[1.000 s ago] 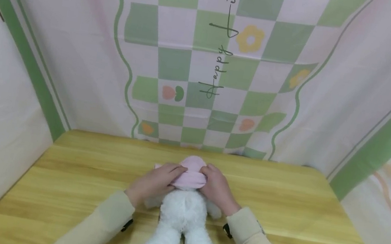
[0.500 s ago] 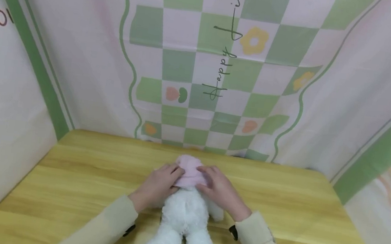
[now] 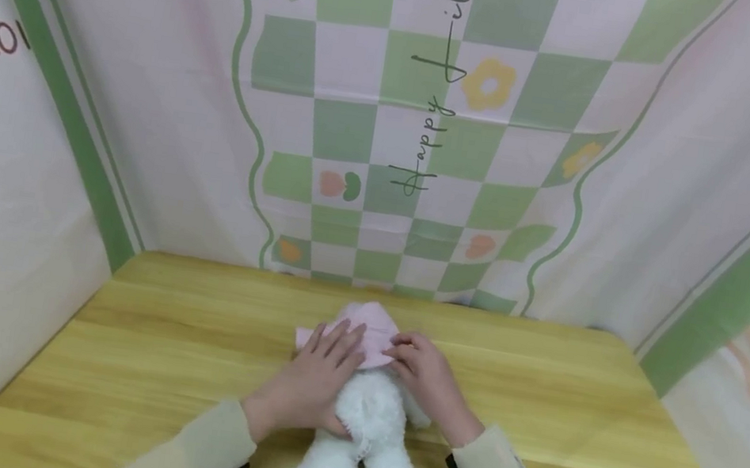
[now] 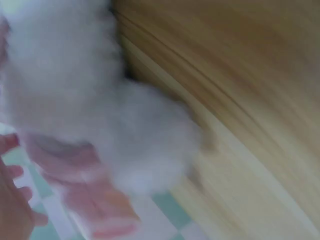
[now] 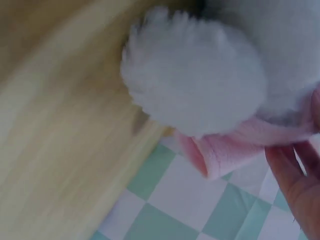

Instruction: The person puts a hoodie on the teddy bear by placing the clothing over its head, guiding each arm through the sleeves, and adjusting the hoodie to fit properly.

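A white plush toy [image 3: 370, 413] lies on the wooden table with its legs toward me. A soft pink hat [image 3: 372, 329] covers its head, and a pink flap juts out at the left. My left hand [image 3: 318, 382] rests with spread, straight fingers across the hat's left side and the toy's body. On the other side, my right hand [image 3: 427, 373] pinches the hat's lower right edge between thumb and fingers. In the right wrist view those fingers [image 5: 295, 180] meet the pink fabric [image 5: 235, 150] beside a fluffy white arm [image 5: 192, 75]. The left wrist view is blurred.
The wooden tabletop [image 3: 188, 336] extends around the toy. Behind its far edge hangs a green-and-white checked curtain [image 3: 403, 134]. White cloth walls with green bands [image 3: 74, 120] stand at both sides.
My left hand has gone from gripping the hat's edge to lying spread over hat and toy. The right hand loosened, then took the hat's edge again. The hat has shifted slightly.
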### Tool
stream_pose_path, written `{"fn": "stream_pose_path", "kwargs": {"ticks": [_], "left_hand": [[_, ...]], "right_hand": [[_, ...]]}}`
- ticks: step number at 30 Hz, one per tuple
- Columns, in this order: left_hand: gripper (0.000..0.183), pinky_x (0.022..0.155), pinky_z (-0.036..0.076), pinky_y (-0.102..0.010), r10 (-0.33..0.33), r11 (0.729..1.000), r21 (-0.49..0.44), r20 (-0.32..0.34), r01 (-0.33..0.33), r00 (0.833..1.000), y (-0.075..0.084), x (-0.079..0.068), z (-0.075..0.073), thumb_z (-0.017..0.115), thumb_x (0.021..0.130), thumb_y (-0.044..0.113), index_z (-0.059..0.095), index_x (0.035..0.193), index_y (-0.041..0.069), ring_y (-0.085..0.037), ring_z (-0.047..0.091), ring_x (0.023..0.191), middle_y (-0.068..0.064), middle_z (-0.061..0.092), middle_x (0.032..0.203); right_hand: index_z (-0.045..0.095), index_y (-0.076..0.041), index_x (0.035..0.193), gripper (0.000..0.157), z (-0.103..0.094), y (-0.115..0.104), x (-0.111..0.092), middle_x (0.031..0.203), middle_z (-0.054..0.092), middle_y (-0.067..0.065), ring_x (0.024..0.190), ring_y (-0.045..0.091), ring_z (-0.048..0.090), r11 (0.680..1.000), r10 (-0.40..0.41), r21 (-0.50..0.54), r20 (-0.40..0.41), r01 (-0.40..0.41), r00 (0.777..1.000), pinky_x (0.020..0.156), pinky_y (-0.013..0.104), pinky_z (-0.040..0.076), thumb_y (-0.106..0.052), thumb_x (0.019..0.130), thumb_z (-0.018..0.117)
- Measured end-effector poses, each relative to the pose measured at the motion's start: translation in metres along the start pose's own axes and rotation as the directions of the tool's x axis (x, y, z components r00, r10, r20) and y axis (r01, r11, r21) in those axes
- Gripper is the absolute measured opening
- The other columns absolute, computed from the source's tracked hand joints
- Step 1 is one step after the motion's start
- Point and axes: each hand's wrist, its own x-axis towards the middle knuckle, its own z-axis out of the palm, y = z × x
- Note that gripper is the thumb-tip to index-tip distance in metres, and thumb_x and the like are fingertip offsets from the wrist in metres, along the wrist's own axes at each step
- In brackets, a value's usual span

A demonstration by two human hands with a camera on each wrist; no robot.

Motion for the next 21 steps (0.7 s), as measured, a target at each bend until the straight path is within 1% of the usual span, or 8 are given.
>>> {"fn": "stream_pose_path", "kwargs": {"ticks": [2,4,8,11,13,16,19,21], "left_hand": [[0.105,0.116,0.031,-0.051,0.015,0.998,0.069,-0.033,-0.013,0.999,0.006,0.002,0.000,0.061,0.065,0.080,0.043,0.137,0.006,-0.037,0.031,0.141,-0.018,0.033,0.152],[0.100,0.116,0.033,-0.045,0.029,0.991,0.131,-0.063,-0.021,0.998,0.011,0.005,0.001,0.060,0.066,0.081,0.045,0.132,0.007,-0.033,0.039,0.136,-0.015,0.042,0.145],[0.096,0.115,0.035,-0.035,0.051,0.978,0.206,-0.114,-0.026,0.992,0.016,0.006,0.003,0.060,0.067,0.079,0.048,0.129,0.006,-0.024,0.049,0.126,-0.009,0.053,0.133],[0.092,0.110,0.041,-0.031,0.035,0.973,0.230,-0.126,-0.005,0.991,0.020,0.004,0.003,0.063,0.067,0.074,0.049,0.128,0.007,-0.020,0.053,0.118,-0.006,0.056,0.126],[0.085,0.103,0.047,-0.028,0.018,0.970,0.242,-0.123,0.013,0.992,0.023,0.004,0.003,0.065,0.068,0.071,0.050,0.124,0.008,-0.018,0.055,0.111,-0.004,0.057,0.121],[0.070,0.081,0.054,-0.021,0.000,0.971,0.236,-0.135,0.032,0.991,0.028,0.001,0.002,0.069,0.070,0.063,0.052,0.113,0.011,-0.015,0.057,0.094,-0.002,0.058,0.108],[0.056,0.061,0.051,-0.017,-0.005,0.976,0.216,-0.174,0.043,0.985,0.031,-0.002,0.003,0.074,0.072,0.053,0.053,0.104,0.012,-0.012,0.056,0.080,0.001,0.059,0.098],[0.050,0.055,0.048,-0.017,0.005,0.979,0.200,-0.202,0.036,0.979,0.030,-0.005,0.005,0.077,0.072,0.046,0.054,0.101,0.013,-0.011,0.056,0.075,0.002,0.060,0.094]], "right_hand": [[0.073,-0.005,0.095,0.014,-0.002,0.001,-0.005,0.103,0.068,0.010,0.095,0.025,0.065,0.999,0.002,0.045,0.015,-0.003,1.000,0.082,0.035,0.057,-0.002,0.082,0.069],[0.073,-0.004,0.097,0.015,-0.005,0.003,-0.011,0.101,0.071,0.010,0.094,0.025,0.067,0.997,-0.011,0.080,0.020,0.009,1.000,0.081,0.034,0.057,-0.004,0.083,0.068],[0.074,-0.005,0.095,0.014,-0.006,0.002,-0.022,0.093,0.074,0.008,0.084,0.021,0.070,0.991,-0.082,0.110,0.013,0.080,0.997,0.073,0.030,0.058,-0.007,0.082,0.070],[0.074,-0.006,0.092,0.011,-0.003,-0.001,-0.028,0.088,0.075,0.006,0.079,0.016,0.069,0.983,-0.108,0.147,0.003,0.106,0.994,0.067,0.024,0.056,-0.006,0.082,0.069],[0.074,-0.006,0.090,0.010,-0.002,-0.004,-0.031,0.086,0.074,0.005,0.077,0.013,0.068,0.973,-0.107,0.203,-0.007,0.106,0.994,0.065,0.021,0.055,-0.005,0.082,0.069],[0.074,-0.006,0.092,0.010,-0.001,-0.007,-0.035,0.085,0.074,0.005,0.076,0.006,0.066,0.953,-0.091,0.290,-0.014,0.091,0.996,0.063,0.018,0.054,-0.005,0.084,0.068],[0.075,-0.005,0.092,0.011,0.000,-0.009,-0.038,0.084,0.075,0.006,0.073,0.000,0.063,0.933,-0.094,0.345,-0.028,0.098,0.995,0.059,0.015,0.052,-0.004,0.083,0.068],[0.075,-0.005,0.092,0.011,-0.001,-0.010,-0.038,0.082,0.074,0.005,0.071,-0.003,0.060,0.931,-0.094,0.353,-0.023,0.096,0.995,0.057,0.015,0.051,-0.004,0.083,0.069]]}}
